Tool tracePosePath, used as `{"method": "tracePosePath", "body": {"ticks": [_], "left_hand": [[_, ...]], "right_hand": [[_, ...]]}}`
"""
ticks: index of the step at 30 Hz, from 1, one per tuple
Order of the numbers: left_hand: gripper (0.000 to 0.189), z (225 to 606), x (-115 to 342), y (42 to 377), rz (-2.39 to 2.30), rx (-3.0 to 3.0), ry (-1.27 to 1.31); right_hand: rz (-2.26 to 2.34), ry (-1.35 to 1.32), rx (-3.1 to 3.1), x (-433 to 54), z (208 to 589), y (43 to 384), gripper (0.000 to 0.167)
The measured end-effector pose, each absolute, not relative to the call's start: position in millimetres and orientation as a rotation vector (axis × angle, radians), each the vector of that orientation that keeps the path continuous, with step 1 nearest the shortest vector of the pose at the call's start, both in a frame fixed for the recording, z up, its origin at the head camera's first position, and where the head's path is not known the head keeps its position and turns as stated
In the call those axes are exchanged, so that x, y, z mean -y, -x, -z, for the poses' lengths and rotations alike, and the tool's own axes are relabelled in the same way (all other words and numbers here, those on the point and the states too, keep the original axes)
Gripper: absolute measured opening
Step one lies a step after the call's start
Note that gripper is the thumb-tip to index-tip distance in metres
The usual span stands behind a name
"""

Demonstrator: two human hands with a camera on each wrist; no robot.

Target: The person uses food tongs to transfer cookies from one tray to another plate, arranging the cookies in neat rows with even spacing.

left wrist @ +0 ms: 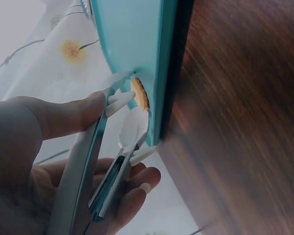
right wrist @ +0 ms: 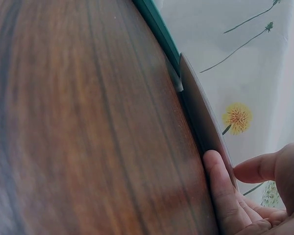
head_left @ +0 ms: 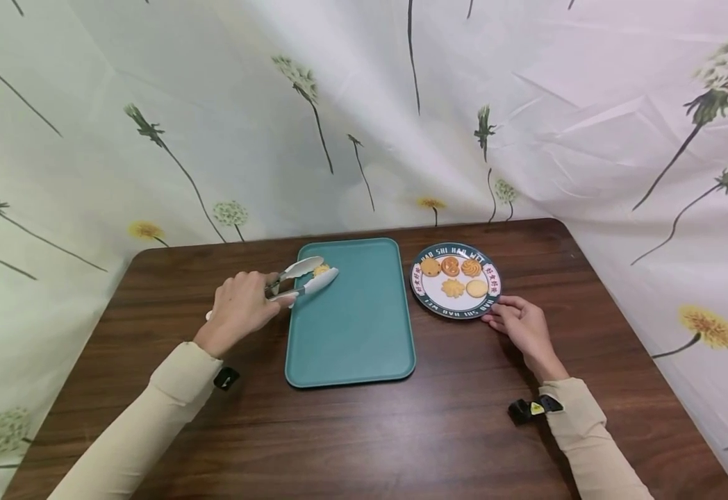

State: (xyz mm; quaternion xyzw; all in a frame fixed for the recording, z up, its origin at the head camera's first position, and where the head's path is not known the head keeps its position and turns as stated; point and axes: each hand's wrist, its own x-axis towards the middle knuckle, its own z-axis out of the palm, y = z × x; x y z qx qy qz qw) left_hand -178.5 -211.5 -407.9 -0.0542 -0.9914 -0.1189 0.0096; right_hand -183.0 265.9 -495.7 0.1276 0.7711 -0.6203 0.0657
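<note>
My left hand [head_left: 239, 310] holds a pair of tongs [head_left: 320, 280] with white tips over the upper left of the teal tray [head_left: 351, 333]. Between the tips lies a yellow cookie [head_left: 321, 269]. In the left wrist view the cookie [left wrist: 139, 94] is at the tray's surface; whether both tips touch it I cannot tell. To the right of the tray, my right hand [head_left: 523, 330] pinches the near right rim of a round plate [head_left: 458, 303], thumb above and fingers below. Several cookies of different shapes lie on the plate, among them a flower-shaped cookie [head_left: 453, 287].
Tray and plate are on a dark brown wooden table [head_left: 364, 444], the plate close to the tray's right edge. A white curtain [head_left: 364, 104] with dandelion prints hangs behind the table and along its sides. Each wrist wears a black strap.
</note>
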Motion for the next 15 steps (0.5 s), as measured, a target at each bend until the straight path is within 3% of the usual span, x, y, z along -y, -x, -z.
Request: {"method": "tracePosePath", "body": {"ticks": [15], "left_hand": [[0.061,414.8,211.4,177.5,0.39,3.05,0.206]], "right_hand": [[1.873,-0.386,-2.335,-264.1,497.5,184.5,0.042]]}}
